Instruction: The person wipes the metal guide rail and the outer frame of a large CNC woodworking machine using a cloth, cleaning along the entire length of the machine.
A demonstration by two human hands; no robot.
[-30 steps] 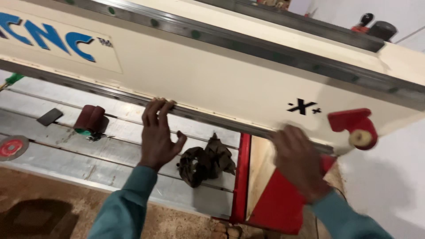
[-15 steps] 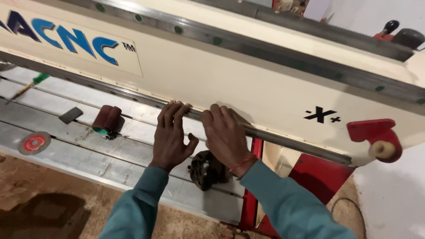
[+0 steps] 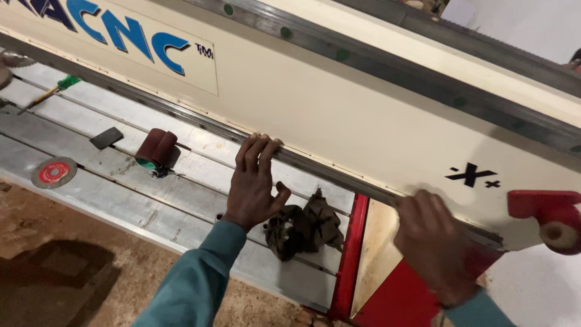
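Gantry beam (image 3: 339, 115): smooth cream painted metal, satin sheen. Rail (image 3: 339, 175) along its lower edge: bare grey steel. Machine bed (image 3: 121, 181): dull ribbed aluminium, dusty. Rag (image 3: 305, 227): dark crumpled cloth. Sandpaper roll (image 3: 156, 147): rough maroon.

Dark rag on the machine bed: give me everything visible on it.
The rag is a crumpled wad of dark brown-black cloth, looking soiled, bunched into folds with one peak sticking up. It lies on the grey metal slatted bed, close to the red frame bar, below the cream gantry beam's steel rail. The left hand grips that rail just above and left of it; whether its thumb touches the rag is unclear.
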